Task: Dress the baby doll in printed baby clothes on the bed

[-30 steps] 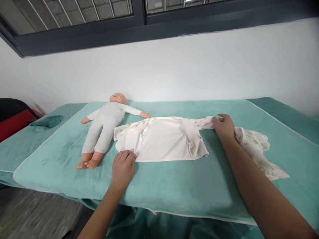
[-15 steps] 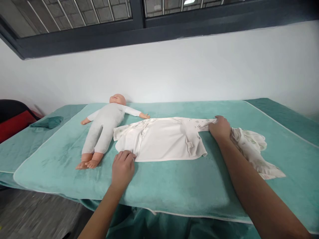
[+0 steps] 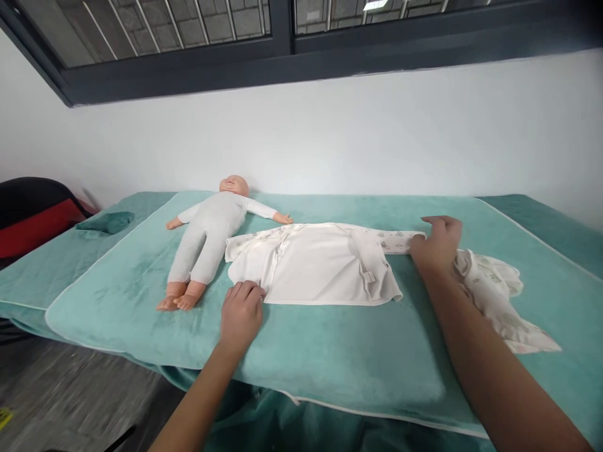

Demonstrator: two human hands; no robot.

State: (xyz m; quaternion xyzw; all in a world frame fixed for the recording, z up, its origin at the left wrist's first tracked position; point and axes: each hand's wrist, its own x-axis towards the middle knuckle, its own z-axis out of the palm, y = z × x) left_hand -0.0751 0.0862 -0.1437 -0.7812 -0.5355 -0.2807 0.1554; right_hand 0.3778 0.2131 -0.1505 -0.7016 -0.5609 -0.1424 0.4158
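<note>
A white baby garment (image 3: 320,267) lies spread flat on the teal padded mat (image 3: 330,358), inner side up. My left hand (image 3: 241,312), fingers curled, pinches its lower left hem corner. At the end of the garment's right sleeve my right hand (image 3: 436,243) rests, fingers bent onto the printed cuff. A baby doll (image 3: 207,235) in a grey suit lies on its back just left of the garment, one arm touching the garment's left sleeve.
A second crumpled white printed cloth (image 3: 502,298) lies right of my right hand. A folded dark green cloth (image 3: 107,221) sits at the far left of the table. A red and black chair (image 3: 32,216) stands left. The white wall and a window run behind.
My right hand drew in slightly along the sleeve, then slid outward again toward its end; the sleeve lies straighter. My left hand has kept its hold on the hem. The view shifted slightly.
</note>
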